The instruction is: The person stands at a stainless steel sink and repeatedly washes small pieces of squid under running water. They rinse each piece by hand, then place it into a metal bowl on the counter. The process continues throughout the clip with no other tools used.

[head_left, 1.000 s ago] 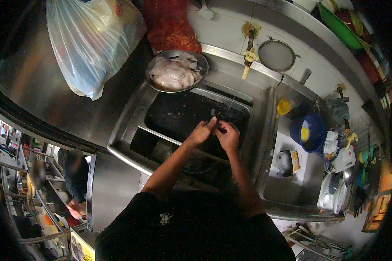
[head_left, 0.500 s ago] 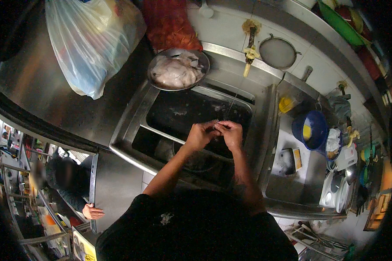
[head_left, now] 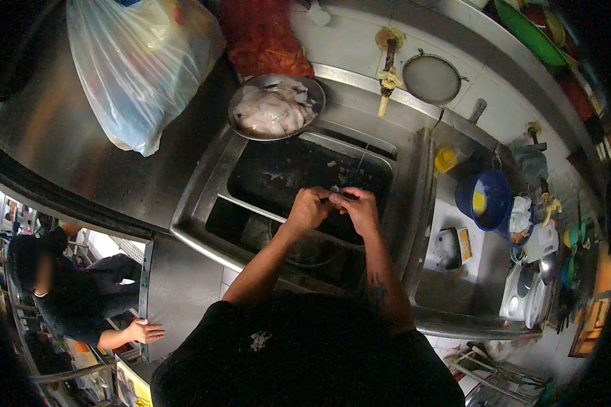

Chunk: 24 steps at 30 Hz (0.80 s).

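Both hands are close together over a rectangular metal tray (head_left: pixel 252 209) of dark liquid set in the sink, with pale bits floating in it. My left hand (head_left: pixel 307 211) has its fingers closed and bent inward. Fingertip to fingertip with it, my right hand (head_left: pixel 360 207) is pinched. A small greyish scrap (head_left: pixel 335 189) shows between the fingertips, too small to name. Beyond the tray's far left corner, a round metal bowl (head_left: pixel 321 112) holds a heap of pale, slippery flesh pieces (head_left: pixel 273 112) that look like squid.
A full plastic bag (head_left: pixel 139 74) stands on the steel counter, beside a red mesh sack (head_left: pixel 265 44). A tap (head_left: pixel 387 78) and a strainer (head_left: pixel 431 79) are at the wall. The right basin holds a blue container (head_left: pixel 492 197). At left, a co-worker's hand (head_left: pixel 146 331) touches a steel surface.
My hands have shifted only slightly, still together over the tray. Pale bits in the liquid have drifted. The co-worker at left has come further into view, an arm now stretched along the steel edge.
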Available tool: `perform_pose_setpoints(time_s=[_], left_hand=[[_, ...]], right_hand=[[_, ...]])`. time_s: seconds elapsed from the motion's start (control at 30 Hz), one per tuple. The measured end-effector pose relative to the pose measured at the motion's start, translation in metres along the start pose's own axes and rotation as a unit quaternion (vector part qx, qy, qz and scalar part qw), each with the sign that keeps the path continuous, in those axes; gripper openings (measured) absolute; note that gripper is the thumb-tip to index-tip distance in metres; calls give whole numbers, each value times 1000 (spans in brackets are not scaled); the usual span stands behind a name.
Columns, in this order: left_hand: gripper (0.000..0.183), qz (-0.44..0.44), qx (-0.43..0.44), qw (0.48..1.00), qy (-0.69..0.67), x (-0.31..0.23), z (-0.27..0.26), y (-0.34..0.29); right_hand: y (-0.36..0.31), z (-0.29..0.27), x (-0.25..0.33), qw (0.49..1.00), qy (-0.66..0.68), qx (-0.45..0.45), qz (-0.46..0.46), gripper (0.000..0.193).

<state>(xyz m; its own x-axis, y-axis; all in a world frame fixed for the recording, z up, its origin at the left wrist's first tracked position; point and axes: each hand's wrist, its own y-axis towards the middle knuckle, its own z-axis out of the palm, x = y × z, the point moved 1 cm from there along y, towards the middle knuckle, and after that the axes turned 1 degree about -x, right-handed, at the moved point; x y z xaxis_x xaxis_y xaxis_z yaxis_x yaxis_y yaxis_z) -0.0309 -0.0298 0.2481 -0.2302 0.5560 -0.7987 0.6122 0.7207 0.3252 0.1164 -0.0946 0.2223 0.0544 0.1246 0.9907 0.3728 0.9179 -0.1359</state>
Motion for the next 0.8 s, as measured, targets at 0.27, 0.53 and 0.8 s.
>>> perform_pose_setpoints(time_s=[0.27, 0.53, 0.8], left_hand=[[14, -18, 56, 997, -55, -4, -11, -7], [12, -142, 32, 967, -211, -20, -16, -11], [12, -126, 98, 976, -145, -18, -25, -5]], right_hand=[[-6, 2, 14, 999, -3, 30, -15, 19], [-3, 3, 4, 997, 16, 57, -55, 15], [-12, 3, 11, 994, -43, 80, -56, 12]])
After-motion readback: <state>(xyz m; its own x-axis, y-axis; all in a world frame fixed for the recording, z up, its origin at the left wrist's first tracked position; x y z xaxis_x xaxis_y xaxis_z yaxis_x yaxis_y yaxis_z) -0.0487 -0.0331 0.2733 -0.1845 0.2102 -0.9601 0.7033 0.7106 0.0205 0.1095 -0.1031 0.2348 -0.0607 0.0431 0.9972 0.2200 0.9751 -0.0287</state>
